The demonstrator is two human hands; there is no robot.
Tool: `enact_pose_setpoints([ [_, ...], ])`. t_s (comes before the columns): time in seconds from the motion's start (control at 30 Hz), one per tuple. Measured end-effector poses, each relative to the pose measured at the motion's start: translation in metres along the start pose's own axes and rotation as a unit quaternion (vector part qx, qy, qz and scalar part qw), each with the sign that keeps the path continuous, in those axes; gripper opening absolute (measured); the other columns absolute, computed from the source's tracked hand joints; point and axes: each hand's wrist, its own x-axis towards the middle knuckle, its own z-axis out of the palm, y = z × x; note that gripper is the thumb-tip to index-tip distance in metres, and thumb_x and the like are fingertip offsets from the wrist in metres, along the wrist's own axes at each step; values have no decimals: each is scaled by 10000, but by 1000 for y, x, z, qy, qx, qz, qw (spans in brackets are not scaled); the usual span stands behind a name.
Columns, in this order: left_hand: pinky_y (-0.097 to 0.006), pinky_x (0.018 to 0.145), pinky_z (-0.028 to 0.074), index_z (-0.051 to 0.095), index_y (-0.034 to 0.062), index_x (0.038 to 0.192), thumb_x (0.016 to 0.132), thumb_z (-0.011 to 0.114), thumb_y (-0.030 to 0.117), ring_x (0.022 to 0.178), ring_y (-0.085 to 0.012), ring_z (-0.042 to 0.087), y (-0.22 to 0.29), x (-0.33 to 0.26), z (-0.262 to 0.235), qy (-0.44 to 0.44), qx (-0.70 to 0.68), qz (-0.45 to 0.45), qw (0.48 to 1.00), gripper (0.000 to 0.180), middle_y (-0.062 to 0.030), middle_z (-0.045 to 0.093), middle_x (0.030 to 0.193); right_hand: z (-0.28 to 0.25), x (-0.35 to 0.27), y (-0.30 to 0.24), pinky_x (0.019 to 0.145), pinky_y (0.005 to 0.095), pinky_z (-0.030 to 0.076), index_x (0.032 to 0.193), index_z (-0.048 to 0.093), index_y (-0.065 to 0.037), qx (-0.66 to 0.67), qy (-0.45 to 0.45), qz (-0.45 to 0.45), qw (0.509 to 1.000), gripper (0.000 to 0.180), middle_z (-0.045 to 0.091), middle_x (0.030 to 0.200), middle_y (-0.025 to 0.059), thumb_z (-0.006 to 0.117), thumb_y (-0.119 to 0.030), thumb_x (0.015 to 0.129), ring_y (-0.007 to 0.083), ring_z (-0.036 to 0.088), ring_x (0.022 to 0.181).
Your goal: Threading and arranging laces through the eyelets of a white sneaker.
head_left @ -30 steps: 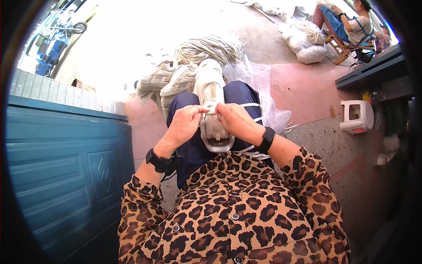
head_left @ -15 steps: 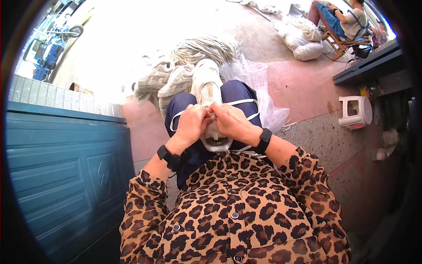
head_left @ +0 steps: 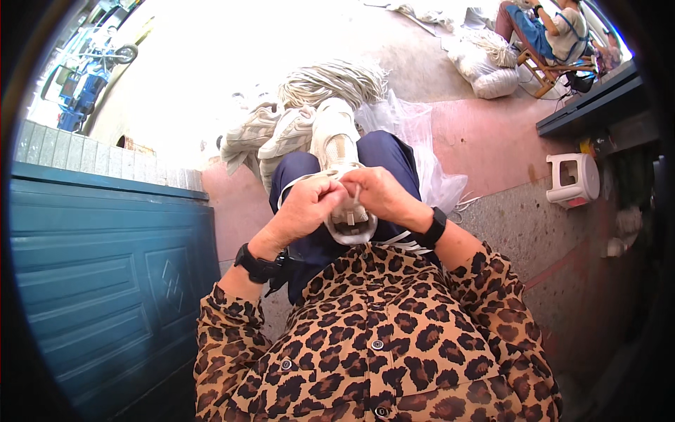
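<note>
A white and beige sneaker (head_left: pixel 335 141) rests between my knees, toe pointing away and its opening towards me. My left hand (head_left: pixel 308 205) is closed in a pinch over the left of the lacing, and a white shoelace (head_left: pixel 290 184) loops out beside it. Over the right of the lacing, my right hand (head_left: pixel 383 197) has its fingers pinched together, with a short lace end showing at the fingertips. The eyelets are mostly hidden under my fingers. More white lace lies across my lap by the heel.
Beyond my knees lie more sneakers (head_left: pixel 287 133), a large bundle of laces (head_left: pixel 334 83) and a clear plastic bag (head_left: pixel 401 119). A blue panelled door (head_left: pixel 112 267) stands left, a white stool (head_left: pixel 573 179) right. Another person (head_left: pixel 562 35) sits at the far right near stuffed sacks (head_left: pixel 485 67).
My hands have drawn slightly apart, the left one moving down and left. The lace loop over my right knee no longer shows, and a lace end now shows at my right fingertips.
</note>
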Motion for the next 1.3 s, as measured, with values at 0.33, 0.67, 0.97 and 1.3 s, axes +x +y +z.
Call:
enact_pose_setpoints([
  [0.33,-212,680,416,555,-17,987,865,505,71,762,-80,531,-26,9,-2,39,-18,-119,992,158,-53,608,796,-22,-10,-11,604,303,469,983,597,14,160,26,116,980,195,620,717,137,487,-107,877,206,619,648],
  [0.67,-274,603,444,602,-30,793,747,595,135,625,-140,549,-38,21,2,108,228,14,967,171,-110,607,721,-24,-10,-4,626,315,470,967,587,22,119,-9,63,991,186,632,758,149,493,-98,861,255,627,698],
  [0.97,-337,607,459,607,-16,793,723,583,137,647,-283,601,-30,25,14,89,146,-62,983,170,-177,605,694,-28,-5,-6,655,295,470,997,594,17,174,-53,78,980,210,644,750,107,476,-79,852,201,618,692],
  [1.3,-285,647,477,602,-56,878,720,627,85,679,-162,610,-36,31,23,91,100,-33,990,214,-119,645,761,-51,44,-36,683,305,486,975,590,20,-42,-126,-32,991,197,642,800,167,516,-103,840,234,641,748],
])
